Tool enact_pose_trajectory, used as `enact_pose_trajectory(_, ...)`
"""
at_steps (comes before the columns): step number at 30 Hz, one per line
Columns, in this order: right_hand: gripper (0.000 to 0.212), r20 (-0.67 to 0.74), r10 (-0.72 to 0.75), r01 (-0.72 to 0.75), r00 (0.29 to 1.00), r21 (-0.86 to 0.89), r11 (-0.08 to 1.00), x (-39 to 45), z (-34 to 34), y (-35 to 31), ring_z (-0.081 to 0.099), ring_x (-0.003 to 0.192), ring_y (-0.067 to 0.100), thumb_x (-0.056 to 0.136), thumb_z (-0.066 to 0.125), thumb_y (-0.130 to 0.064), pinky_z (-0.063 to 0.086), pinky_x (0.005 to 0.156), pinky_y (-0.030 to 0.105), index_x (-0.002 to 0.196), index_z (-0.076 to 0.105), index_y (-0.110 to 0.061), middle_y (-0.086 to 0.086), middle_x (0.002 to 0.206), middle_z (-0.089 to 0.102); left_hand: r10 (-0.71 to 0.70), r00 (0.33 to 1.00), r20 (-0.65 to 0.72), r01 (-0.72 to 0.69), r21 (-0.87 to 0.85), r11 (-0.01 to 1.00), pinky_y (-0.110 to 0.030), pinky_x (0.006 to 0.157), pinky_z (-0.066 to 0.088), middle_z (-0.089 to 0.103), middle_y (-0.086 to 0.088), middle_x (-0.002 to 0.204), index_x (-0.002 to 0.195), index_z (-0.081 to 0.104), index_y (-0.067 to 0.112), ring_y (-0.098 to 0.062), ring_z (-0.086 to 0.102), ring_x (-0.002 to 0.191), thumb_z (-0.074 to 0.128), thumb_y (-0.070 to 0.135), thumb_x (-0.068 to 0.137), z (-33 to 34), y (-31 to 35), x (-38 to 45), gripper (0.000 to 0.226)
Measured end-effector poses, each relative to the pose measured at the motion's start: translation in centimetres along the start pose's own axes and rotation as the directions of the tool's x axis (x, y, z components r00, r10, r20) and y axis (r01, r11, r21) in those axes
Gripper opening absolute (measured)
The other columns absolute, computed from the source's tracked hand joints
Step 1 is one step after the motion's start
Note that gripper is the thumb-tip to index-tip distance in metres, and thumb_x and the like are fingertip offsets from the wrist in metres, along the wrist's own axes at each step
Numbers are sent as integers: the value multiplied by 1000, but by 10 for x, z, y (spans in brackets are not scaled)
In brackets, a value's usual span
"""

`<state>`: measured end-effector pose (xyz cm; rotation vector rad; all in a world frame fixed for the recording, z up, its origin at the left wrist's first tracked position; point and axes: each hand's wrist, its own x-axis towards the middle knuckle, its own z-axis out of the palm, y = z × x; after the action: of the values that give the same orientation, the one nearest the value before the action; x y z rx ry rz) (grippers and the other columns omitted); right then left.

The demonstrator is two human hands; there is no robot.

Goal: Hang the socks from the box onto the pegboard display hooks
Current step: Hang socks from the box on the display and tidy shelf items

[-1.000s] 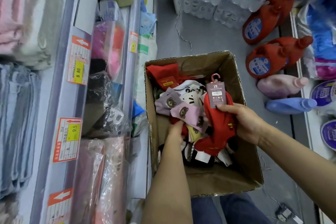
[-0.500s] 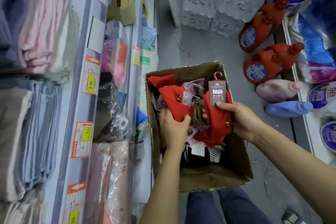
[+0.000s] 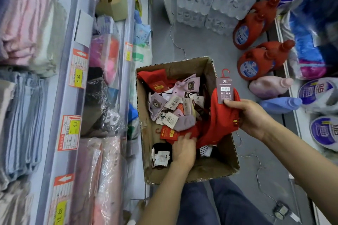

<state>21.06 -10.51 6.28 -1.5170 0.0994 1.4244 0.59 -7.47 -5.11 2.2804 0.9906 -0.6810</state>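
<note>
Over the box, the right hand is gripping soft, light red socks; the stiff hook card at twelve o'clock looks the better hold; the left hand is digging in, its grasp impossible to tell.

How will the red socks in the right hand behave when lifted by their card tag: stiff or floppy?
Probably floppy: the red socks sag in folds below the right hand. The card tag looks stiff, standing upright with its hook on top. Likely light, since one hand holds them.

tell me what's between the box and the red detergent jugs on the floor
In the head view, bare grey floor lies between the cardboard box and the red detergent jugs; only the held red socks' hook tag overlaps it.
</note>
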Motion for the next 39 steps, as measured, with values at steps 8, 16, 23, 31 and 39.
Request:
enact_pose_trajectory(8, 21, 24, 17, -17, 1000, -16, 1000, -10, -13, -4, 73, 72, 18, 89, 58, -7, 60, 68, 30, 107, 69, -7, 10, 91, 76, -205, 972, -113, 73, -685, 724, -27, 76, 46, 65, -3, 104, 101, 58, 17, -19, 61, 96, 57, 15, 96, -13, -20, 1, 5)
enact_pose_trajectory(16, 21, 19, 34, -34, 999, 9, 999, -11, -16, -3, 70, 84, 23, 90, 58, -8, 57, 79, 36, 108, 68, -7, 12, 100, 74, -620, 780, -84, -215, -967, -140, -27, 77, 51, 64, -7, 105, 110, 53, 15, -17, 62, 92, 50, 11, 102, -63, -32, 16, 10)
enact_pose_trajectory(23, 25, 43, 39, -39, 998, -12, 999, -3, -5, 4, 74, 74, 18, 87, 60, -8, 59, 73, 33, 110, 67, -7, 11, 95, 76, -511, 855, -86, 398, -524, 753, -34, 85, 49, 65, -6, 121, 120, 64, 18, -27, 62, 109, 54, 8, 93, -31, -56, 28, 30)
enact_pose_trajectory(31, 25, 11, 25, -25, 1000, -67, 997, 2, 1, 8, 72, 89, 22, 90, 60, -12, 60, 78, 34, 114, 65, -11, 11, 105, 75, -246, 966, 81, 257, -437, 862, -42, 90, 50, 65, -10, 119, 129, 54, 15, -33, 61, 112, 68, 47, 86, -47, 3, 89, 55)
enact_pose_trajectory(39, 26, -12, -39, 38, 999, -81, 996, 5, 4, 8, 73, 86, 20, 88, 64, -11, 59, 77, 31, 114, 68, -12, 10, 103, 75, -322, 934, 154, 357, -371, 857, -36, 86, 49, 68, -11, 115, 112, 65, 13, -32, 63, 107, 70, 23, 86, -33, -4, 97, 28)
